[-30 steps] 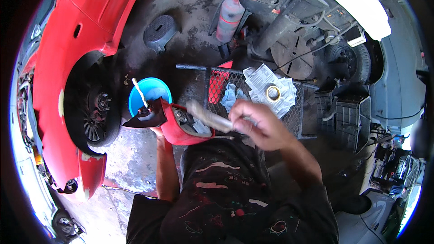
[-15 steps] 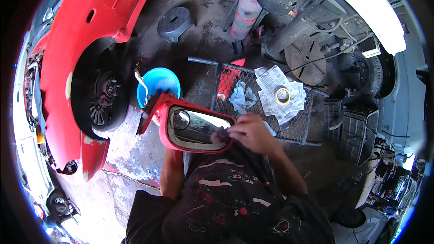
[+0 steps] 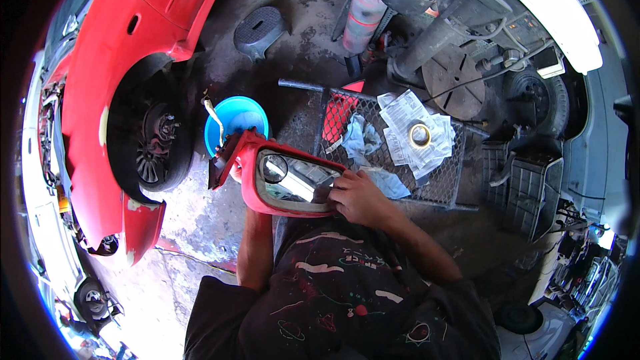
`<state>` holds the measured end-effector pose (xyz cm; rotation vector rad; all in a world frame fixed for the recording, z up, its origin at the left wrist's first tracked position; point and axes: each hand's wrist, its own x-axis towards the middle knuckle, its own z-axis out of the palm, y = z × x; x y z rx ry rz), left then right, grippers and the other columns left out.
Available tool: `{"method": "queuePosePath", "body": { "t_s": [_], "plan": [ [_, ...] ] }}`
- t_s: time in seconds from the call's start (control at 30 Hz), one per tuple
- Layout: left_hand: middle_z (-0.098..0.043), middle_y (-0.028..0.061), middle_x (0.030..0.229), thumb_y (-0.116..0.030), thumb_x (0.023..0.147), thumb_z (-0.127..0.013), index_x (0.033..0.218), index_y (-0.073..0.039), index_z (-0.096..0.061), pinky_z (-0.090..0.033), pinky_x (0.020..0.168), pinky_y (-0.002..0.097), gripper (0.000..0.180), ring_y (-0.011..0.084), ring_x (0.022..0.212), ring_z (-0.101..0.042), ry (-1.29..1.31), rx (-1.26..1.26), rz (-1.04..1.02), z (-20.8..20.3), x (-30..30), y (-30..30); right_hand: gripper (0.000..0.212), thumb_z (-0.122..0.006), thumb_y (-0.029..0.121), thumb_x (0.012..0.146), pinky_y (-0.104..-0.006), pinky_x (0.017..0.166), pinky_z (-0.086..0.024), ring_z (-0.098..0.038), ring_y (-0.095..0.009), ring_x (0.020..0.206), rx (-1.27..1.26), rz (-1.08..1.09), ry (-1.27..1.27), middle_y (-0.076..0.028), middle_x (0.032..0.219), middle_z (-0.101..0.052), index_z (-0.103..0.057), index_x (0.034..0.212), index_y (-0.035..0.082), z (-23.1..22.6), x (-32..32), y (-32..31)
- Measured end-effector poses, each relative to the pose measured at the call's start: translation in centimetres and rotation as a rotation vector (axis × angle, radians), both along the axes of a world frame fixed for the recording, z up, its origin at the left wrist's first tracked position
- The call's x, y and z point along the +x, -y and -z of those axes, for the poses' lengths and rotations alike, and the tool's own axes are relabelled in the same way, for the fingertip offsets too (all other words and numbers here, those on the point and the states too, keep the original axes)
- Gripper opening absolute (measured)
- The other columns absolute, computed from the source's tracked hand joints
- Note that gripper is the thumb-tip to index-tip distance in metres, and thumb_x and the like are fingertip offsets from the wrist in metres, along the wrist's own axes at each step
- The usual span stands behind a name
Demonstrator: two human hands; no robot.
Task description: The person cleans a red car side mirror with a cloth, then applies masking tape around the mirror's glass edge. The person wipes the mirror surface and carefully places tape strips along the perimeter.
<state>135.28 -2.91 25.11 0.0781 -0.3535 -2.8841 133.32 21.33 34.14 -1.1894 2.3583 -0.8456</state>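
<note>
A red car side mirror point(image 3: 299, 181) is held in front of my body, its glass facing up, with a pale border around the glass. My left hand point(image 3: 235, 173) is closed on its left side, mostly hidden behind the housing. My right hand point(image 3: 363, 199) is at the right end, with bent fingers closed over the rim beside the glass. Beyond the mirror's mounting arm is a blue bucket point(image 3: 260, 108). Past my right hand, light blue cloths point(image 3: 362, 139) lie on a metal mesh frame point(image 3: 437, 183).
On the mesh, a tape roll point(image 3: 419, 135) rests on newspaper sheets point(image 3: 398, 120). A red car body point(image 3: 93, 133) with an exposed wheel point(image 3: 160, 150) is at left. A dark step stool point(image 3: 259, 30), a red cylinder point(image 3: 364, 20) and black plastic crates point(image 3: 533, 190) stand on the floor.
My right hand has shifted from over the glass's right end to the housing's rim. The mirror has tilted slightly, and the reflection in its glass has changed.
</note>
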Motion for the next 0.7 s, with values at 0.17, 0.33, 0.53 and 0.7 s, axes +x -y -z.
{"method": "queuePosePath", "body": {
  "t_s": [0.17, 0.33, 0.53, 0.7],
  "plan": [
    [-0.056, 0.0122, 0.124, -0.066, 0.083, -0.050, 0.136, -0.008, -0.043, -0.044, 0.098, 0.0501, 0.080, 0.0277, 0.111, -0.055, -0.068, -0.062, 0.030, -0.8, 0.6, -0.5, 0.017, -0.064, 0.013, 0.073, -0.0432, 0.086, -0.044, -0.057, -0.034, 0.090, -0.034, -0.098, -0.026, -0.013, 0.086, -0.060, -0.062, 0.088, 0.006, 0.2, -0.1, -0.4],
    [-0.060, 0.0151, 0.118, -0.067, 0.082, -0.050, 0.127, -0.006, -0.051, -0.050, 0.090, 0.0493, 0.076, 0.0335, 0.104, -0.061, -0.057, 0.140, 0.027, -1.7, 1.7, -1.4, 0.017, -0.065, 0.014, 0.079, -0.0420, 0.085, -0.044, -0.057, -0.033, 0.091, -0.198, -0.003, 0.235, -0.012, 0.089, -0.061, -0.065, 0.093, 0.006, -0.1, -0.6, -1.2],
    [-0.057, 0.0169, 0.123, -0.064, 0.087, -0.048, 0.136, -0.009, -0.041, -0.045, 0.097, 0.0516, 0.074, 0.0306, 0.109, -0.058, -0.003, -0.059, -0.101, 0.0, 2.1, 0.2, 0.012, -0.063, 0.013, 0.075, -0.0413, 0.084, -0.045, -0.058, -0.031, 0.091, -0.151, -0.092, -0.035, -0.011, 0.088, -0.061, -0.064, 0.084, 0.005, 0.3, -0.6, -0.2],
    [-0.058, 0.0193, 0.120, -0.064, 0.081, -0.056, 0.134, -0.005, -0.042, -0.046, 0.095, 0.0519, 0.081, 0.0328, 0.106, -0.059, 0.019, -0.050, -0.057, 1.5, 2.4, 0.9, 0.015, -0.060, 0.018, 0.072, -0.0425, 0.084, -0.045, -0.057, -0.032, 0.088, -0.099, -0.318, -0.063, -0.012, 0.085, -0.061, -0.061, 0.082, 0.006, 0.9, -1.2, 1.1]
  ]
}}
